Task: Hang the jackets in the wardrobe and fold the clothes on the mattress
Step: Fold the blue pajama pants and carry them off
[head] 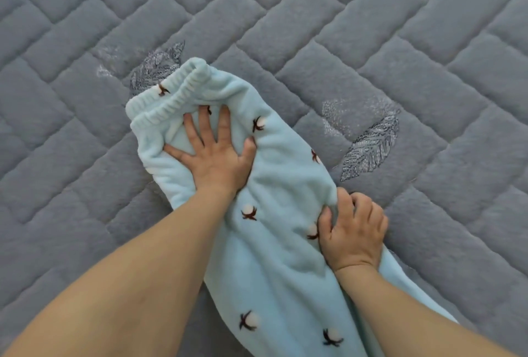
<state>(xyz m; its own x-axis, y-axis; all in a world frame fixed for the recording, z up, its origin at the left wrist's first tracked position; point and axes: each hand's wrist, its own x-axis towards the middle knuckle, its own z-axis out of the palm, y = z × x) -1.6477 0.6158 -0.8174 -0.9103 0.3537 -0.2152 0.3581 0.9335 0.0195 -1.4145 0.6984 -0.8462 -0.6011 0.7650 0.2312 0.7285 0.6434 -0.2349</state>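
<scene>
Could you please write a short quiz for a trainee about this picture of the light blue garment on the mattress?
1. True or false: the left hand lies flat with spread fingers on the light blue garment.
2. What does the right hand do? A) rests on the mattress B) grips a bunch of the garment's edge C) holds a hanger
3. Which part of the garment lies farthest from the person?

Key: 1 true; 2 B; 3 the elastic waistband.
</scene>
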